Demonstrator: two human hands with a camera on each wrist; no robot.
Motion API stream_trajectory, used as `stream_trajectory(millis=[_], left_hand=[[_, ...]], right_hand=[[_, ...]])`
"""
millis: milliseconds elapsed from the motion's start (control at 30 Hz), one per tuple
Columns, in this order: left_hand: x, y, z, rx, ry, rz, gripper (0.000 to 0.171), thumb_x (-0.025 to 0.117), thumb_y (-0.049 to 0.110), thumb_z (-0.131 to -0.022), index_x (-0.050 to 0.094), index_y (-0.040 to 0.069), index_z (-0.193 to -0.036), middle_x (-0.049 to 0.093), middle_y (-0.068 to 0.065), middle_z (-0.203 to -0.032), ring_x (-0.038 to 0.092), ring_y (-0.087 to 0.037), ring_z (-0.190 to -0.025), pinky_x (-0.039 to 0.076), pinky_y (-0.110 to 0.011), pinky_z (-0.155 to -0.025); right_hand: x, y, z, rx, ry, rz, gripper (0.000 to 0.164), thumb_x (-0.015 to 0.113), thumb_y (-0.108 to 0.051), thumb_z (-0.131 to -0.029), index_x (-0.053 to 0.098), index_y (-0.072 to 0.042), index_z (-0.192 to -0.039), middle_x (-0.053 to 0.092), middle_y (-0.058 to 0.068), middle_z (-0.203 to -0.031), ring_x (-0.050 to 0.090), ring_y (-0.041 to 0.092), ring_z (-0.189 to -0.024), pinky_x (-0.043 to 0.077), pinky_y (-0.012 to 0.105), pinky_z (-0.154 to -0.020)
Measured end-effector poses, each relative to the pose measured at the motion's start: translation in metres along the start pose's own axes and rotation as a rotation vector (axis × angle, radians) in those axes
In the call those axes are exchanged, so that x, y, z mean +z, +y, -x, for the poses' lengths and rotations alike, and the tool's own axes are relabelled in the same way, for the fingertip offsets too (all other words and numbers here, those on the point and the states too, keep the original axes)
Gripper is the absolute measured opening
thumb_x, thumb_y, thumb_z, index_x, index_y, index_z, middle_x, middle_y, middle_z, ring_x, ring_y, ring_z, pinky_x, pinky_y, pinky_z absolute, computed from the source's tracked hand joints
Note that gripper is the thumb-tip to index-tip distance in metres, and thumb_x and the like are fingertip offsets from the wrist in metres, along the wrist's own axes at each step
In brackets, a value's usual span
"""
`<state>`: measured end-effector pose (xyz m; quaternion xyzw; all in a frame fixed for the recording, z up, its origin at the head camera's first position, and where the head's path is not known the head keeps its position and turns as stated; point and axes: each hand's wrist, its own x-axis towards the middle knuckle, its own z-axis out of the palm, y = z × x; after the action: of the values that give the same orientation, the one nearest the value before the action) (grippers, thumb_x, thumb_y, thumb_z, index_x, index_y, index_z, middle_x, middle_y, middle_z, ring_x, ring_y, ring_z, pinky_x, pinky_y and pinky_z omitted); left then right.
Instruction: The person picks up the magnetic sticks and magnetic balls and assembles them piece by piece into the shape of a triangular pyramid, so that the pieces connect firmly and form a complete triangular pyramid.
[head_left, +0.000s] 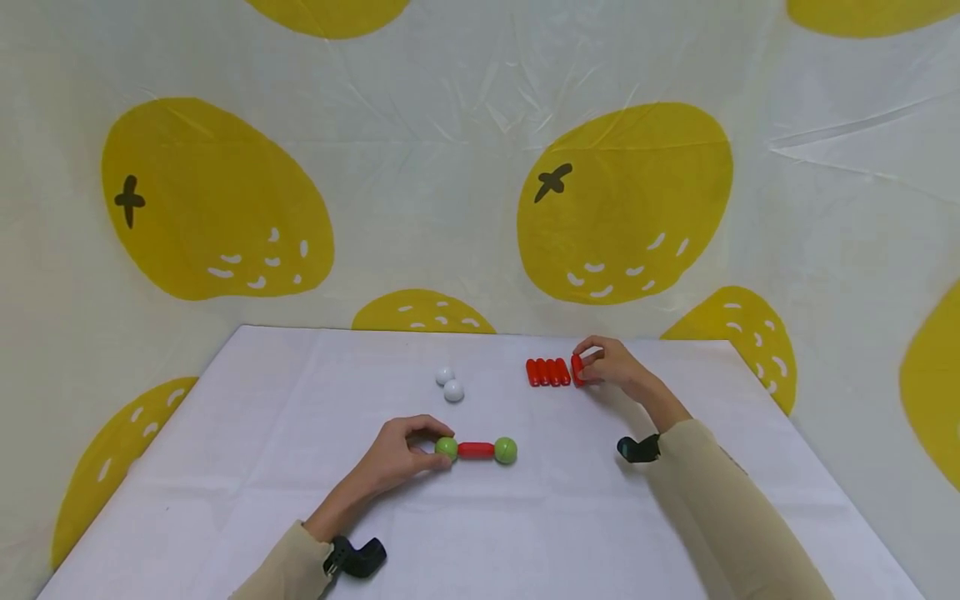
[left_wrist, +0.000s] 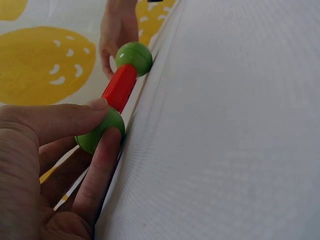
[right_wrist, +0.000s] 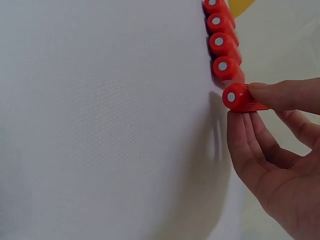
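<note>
My left hand (head_left: 396,454) pinches a green ball (left_wrist: 87,139) between thumb and fingers. That ball sits at one end of a red rod (head_left: 476,451), and a second green ball (head_left: 506,451) is joined to the rod's other end. Farther back, my right hand (head_left: 613,367) holds a single red rod (right_wrist: 237,97) between its thumb and fingers, just right of a row of several red rods (head_left: 547,372). A silvery disc shows on the near end of each rod in the right wrist view. Two white balls (head_left: 453,391) lie left of the row.
Everything lies on a white-covered table (head_left: 225,467). Behind it hangs a pale cloth (head_left: 427,167) printed with large yellow fruit. A black wrist device shows on each sleeve, the left (head_left: 360,558) and the right (head_left: 639,449).
</note>
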<state>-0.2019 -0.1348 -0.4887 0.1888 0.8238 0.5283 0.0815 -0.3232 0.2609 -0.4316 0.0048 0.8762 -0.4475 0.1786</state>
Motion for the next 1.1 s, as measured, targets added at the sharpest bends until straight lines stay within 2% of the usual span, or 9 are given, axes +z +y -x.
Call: stream_trajectory(millis=[133, 333, 500, 733, 1100], left_hand=[[0.0, -0.001, 0.0, 0.003, 0.001, -0.003, 0.033, 0.087, 0.024, -0.082, 0.077, 0.018, -0.113, 0.076, 0.003, -0.11, 0.066, -0.011, -0.1, 0.054, -0.019, -0.075], [-0.001, 0.0, 0.0, 0.005, 0.002, -0.002, 0.034, 0.088, 0.024, -0.082, 0.077, 0.016, -0.113, 0.076, 0.002, -0.11, 0.066, -0.011, -0.1, 0.054, -0.02, -0.074], [-0.001, 0.0, -0.001, -0.001, -0.007, 0.008, 0.035, 0.088, 0.024, -0.082, 0.077, 0.016, -0.114, 0.076, 0.002, -0.11, 0.066, -0.015, -0.102, 0.054, -0.019, -0.074], [0.0, 0.0, -0.001, -0.003, -0.008, 0.017, 0.034, 0.088, 0.022, -0.081, 0.077, 0.016, -0.113, 0.076, 0.001, -0.11, 0.066, -0.015, -0.102, 0.054, -0.019, -0.074], [0.0, 0.0, -0.001, -0.014, -0.003, 0.007, 0.034, 0.088, 0.022, -0.081, 0.077, 0.016, -0.113, 0.076, 0.001, -0.109, 0.066, -0.013, -0.1, 0.054, -0.019, -0.073]], right_hand=[[-0.001, -0.004, 0.007, -0.016, 0.004, -0.006, 0.041, 0.064, -0.004, -0.096, 0.053, -0.002, -0.135, 0.059, 0.025, -0.128, 0.062, 0.028, -0.105, 0.06, 0.033, -0.091], [0.005, -0.013, 0.021, -0.092, -0.02, -0.022, 0.042, 0.065, -0.005, -0.096, 0.053, 0.0, -0.136, 0.059, 0.028, -0.13, 0.064, 0.028, -0.106, 0.06, 0.041, -0.094], [0.015, -0.018, 0.029, -0.155, -0.035, -0.031, 0.041, 0.065, -0.004, -0.095, 0.055, 0.001, -0.135, 0.062, 0.029, -0.127, 0.065, 0.026, -0.103, 0.061, 0.036, -0.089], [0.034, -0.023, 0.038, -0.201, -0.061, -0.035, 0.039, 0.067, -0.004, -0.093, 0.059, -0.001, -0.131, 0.064, 0.024, -0.124, 0.063, 0.027, -0.106, 0.06, 0.03, -0.085], [0.062, -0.034, 0.045, -0.231, -0.102, -0.013, 0.035, 0.07, -0.006, -0.092, 0.063, -0.004, -0.126, 0.064, 0.019, -0.122, 0.059, 0.028, -0.112, 0.059, 0.033, -0.087]])
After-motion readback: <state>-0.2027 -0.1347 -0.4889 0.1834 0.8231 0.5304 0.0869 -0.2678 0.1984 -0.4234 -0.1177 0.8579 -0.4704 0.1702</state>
